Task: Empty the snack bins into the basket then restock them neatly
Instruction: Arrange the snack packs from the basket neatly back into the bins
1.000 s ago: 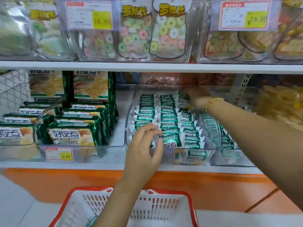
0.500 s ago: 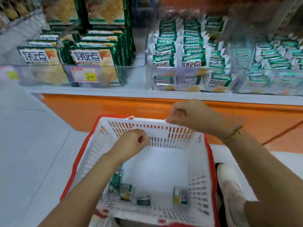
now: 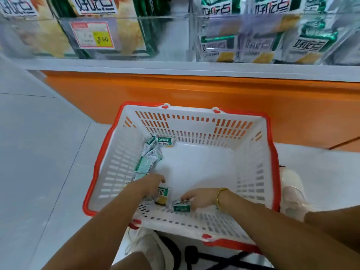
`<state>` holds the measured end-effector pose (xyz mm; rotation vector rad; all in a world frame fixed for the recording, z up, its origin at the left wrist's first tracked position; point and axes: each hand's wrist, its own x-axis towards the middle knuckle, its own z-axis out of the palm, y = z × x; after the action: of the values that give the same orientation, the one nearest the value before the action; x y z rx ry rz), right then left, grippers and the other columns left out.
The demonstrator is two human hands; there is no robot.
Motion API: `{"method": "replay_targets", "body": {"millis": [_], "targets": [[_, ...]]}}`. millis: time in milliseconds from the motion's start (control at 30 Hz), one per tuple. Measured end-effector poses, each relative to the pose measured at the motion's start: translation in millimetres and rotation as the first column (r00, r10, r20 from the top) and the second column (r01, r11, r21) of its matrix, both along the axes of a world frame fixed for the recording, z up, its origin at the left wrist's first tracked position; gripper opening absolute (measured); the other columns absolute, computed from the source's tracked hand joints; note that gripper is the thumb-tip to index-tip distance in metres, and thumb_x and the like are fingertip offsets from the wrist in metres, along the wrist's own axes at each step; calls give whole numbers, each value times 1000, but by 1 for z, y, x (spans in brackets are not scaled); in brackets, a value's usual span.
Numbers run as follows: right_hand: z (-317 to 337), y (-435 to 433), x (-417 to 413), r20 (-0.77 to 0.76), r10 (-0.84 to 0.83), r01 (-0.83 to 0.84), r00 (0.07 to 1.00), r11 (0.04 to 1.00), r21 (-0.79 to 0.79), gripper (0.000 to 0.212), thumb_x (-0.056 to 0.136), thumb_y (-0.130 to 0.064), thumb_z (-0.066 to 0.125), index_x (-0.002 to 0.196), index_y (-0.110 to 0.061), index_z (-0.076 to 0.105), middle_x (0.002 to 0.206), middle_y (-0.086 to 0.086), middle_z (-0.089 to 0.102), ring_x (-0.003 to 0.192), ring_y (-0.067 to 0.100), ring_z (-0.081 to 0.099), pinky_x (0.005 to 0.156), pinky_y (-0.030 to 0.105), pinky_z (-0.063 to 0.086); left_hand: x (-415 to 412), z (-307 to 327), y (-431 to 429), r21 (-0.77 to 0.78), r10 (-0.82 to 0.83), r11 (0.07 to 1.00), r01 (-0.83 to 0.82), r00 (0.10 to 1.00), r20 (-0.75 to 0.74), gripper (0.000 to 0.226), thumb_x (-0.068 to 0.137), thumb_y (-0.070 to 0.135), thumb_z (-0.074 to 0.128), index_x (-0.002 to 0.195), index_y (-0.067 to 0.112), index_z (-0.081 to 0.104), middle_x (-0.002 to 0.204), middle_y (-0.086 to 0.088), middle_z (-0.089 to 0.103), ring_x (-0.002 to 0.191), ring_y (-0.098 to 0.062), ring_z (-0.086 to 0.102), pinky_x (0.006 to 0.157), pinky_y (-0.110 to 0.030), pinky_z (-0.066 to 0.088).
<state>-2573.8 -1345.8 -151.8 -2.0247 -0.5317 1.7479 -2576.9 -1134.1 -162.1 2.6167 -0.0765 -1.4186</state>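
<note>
Basket, white with a red rim, is sitting on the white tiled floor, right up against the orange base panel under the shelf. Both hands are reaching down inside it, near its near wall. Right hand, with a gold bracelet at the wrist, is curling its fingers over a small green packet and pinching it at the basket's bottom by the near wall. Left hand is hanging back-up with fingers bent, sitting just over a green-and-yellow packet; can't tell if it's gripping it or only touching. More snack packets are lying in a loose line along the basket's left wall, one sitting in the far-left corner. The middle and right of the basket bottom are showing bare white plastic. Up on the shelf, clear bins are standing at the front edge: left bin carrying a price tag, right bin holding green-and-white snack packs. Pale shoes are showing at the basket's right side and just behind its near-left corner. Top of frame is blurring.
</note>
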Motion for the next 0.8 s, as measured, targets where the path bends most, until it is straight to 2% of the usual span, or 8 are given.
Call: {"method": "replay_targets", "body": {"millis": [133, 233, 367, 467, 533, 600, 733, 800], "targets": [[-21, 9, -10, -18, -59, 59, 998, 998, 0, 67, 91, -35, 59, 149, -20, 28, 154, 2, 28, 139, 22, 31, 115, 38, 25, 5, -14, 0, 62, -127, 990, 127, 992, -7, 64, 78, 13, 73, 135, 17, 45, 136, -7, 49, 123, -23, 47, 100, -33, 43], [-33, 9, -12, -19, -70, 70, 997, 997, -23, 76, 86, -55, 59, 147, -21, 30, 151, 2, 34, 136, 23, 37, 114, 39, 28, 6, -20, -1, 107, -177, 978, 181, 983, -39, 59, 78, 19, 74, 131, 16, 48, 130, -9, 52, 119, -24, 49, 99, -33, 42], [-32, 3, -11, -4, -175, 175, 985, 985, 7, 66, 88, -50, 60, 141, -16, 42, 142, 6, 44, 127, 24, 46, 108, 37, 37, 8, -18, -7, 166, -255, 949, 267, 963, -90, 48, 73, 25, 78, 116, 9, 63, 117, -11, 63, 107, -26, 58, 95, -34, 47], [-22, -3, -3, -126, -302, 306, 945, 952, 10, 53, 92, -41, 57, 136, -12, 49, 119, 7, 53, 103, 22, 54, 96, 35, 47, 7, -12, -10, 148, -220, 961, 233, 971, -97, 46, 72, 20, 79, 113, 7, 65, 115, -12, 64, 105, -26, 59, 92, -33, 49], [-11, -6, 5, -246, -431, 448, 868, 894, 15, 45, 94, -36, 55, 130, -9, 53, 106, 5, 53, 89, 19, 54, 93, 34, 49, 6, -5, -11, 124, -145, 980, 153, 987, -73, 44, 72, 17, 77, 113, 8, 63, 116, -11, 62, 104, -25, 59, 88, -33, 49], [-1, -12, 17, -389, -560, 617, 731, 786, 28, 43, 94, -31, 54, 129, -7, 54, 104, 10, 53, 82, 20, 55, 92, 37, 50, 9, 7, -16, 59, -34, 998, 37, 998, -46, 36, 77, 16, 71, 110, 8, 59, 114, -10, 59, 101, -24, 56, 83, -31, 47], [27, -38, 47, -622, -618, 829, 480, 551, 93, 45, 95, -30, 56, 135, -11, 49, 131, 11, 51, 101, 29, 61, 88, 41, 53, 32, 47, -31, -133, 220, 966, -221, 975, -20, 23, 79, 12, 67, 92, 9, 48, 85, -2, 50, 76, -16, 49, 57, -23, 37], [50, -49, 62, -629, -636, 875, 447, 456, 161, 52, 92, -27, 62, 139, -14, 45, 138, 8, 50, 111, 31, 60, 85, 40, 54, 48, 75, -40, -260, 337, 910, -324, 942, 5, 20, 82, 14, 69, 91, 11, 52, 77, 0, 52, 67, -11, 49, 54, -22, 38]]}}
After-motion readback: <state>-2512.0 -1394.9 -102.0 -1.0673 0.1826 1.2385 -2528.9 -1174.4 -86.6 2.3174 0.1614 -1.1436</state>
